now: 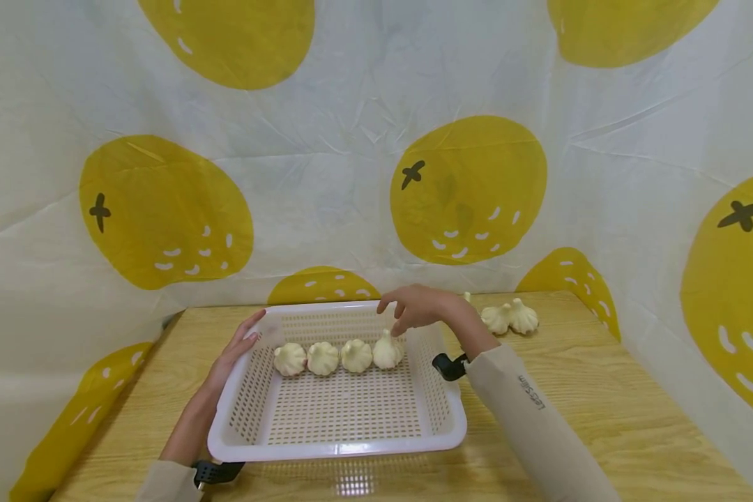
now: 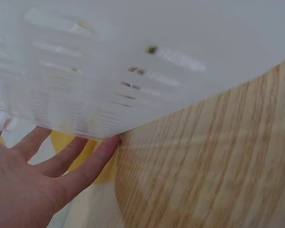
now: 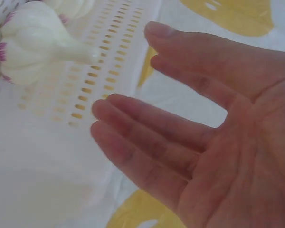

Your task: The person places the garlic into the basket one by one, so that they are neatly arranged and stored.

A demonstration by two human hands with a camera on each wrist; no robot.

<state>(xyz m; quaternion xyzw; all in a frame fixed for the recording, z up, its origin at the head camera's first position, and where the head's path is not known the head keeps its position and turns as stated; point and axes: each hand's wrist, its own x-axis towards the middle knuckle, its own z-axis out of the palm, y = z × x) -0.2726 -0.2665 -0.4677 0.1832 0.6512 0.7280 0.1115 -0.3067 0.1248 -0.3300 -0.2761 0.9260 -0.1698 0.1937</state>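
We see a table corner walled in by cloth, though we cannot tell whether it belongs to a home, a studio or some other room. A creased white sheet (image 1: 326, 202) with big yellow fruit prints (image 1: 470, 195) hangs behind and beside a wood-grain table (image 1: 602, 397). The plastic basket (image 1: 351, 448) and garlic bulbs (image 1: 323, 358) give us a kitchen-like note.

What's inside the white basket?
Four garlic bulbs sit in a row inside the white basket. What lies directly beneath them is covered, and the right hand hides part of the far rim.
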